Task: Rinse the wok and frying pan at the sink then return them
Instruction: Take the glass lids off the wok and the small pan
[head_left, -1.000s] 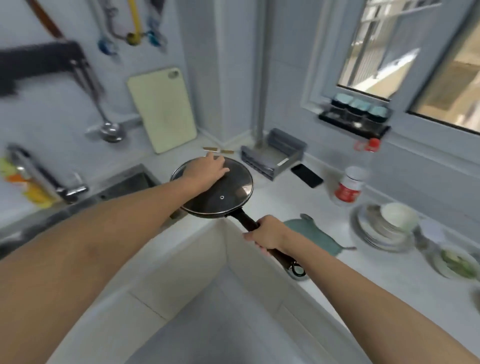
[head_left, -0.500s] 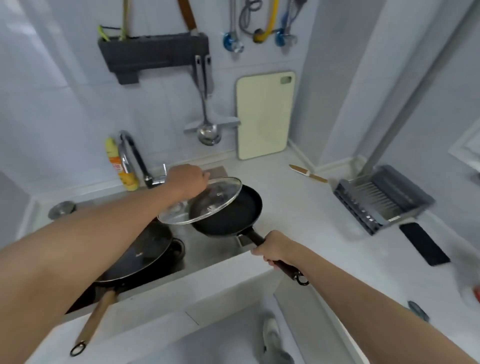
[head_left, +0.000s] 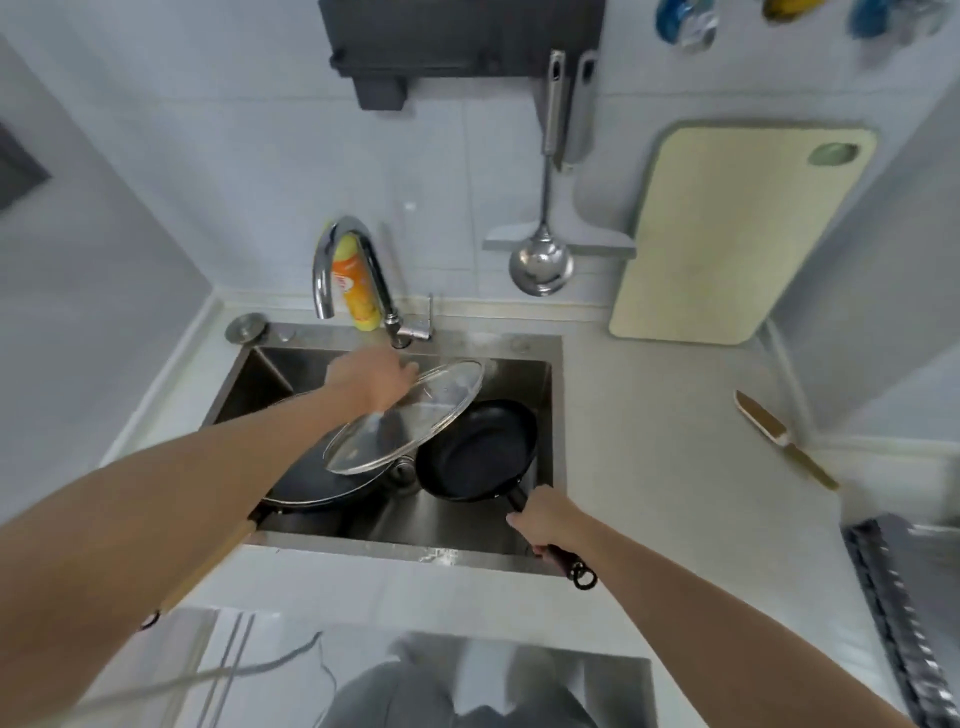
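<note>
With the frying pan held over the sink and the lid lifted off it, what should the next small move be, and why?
Probably set the glass lid down. The left hand holds it tilted over the wok in the sink, while the right hand grips the frying pan handle. The faucet shows no water, and freeing that hand lets it reach the tap.

A cutting board (head_left: 737, 234) leans on the wall, right of a hanging ladle (head_left: 541, 262). A yellow bottle (head_left: 356, 288) stands behind the tap (head_left: 353, 270). A knife (head_left: 784, 439) lies on the counter (head_left: 649, 441).
</note>
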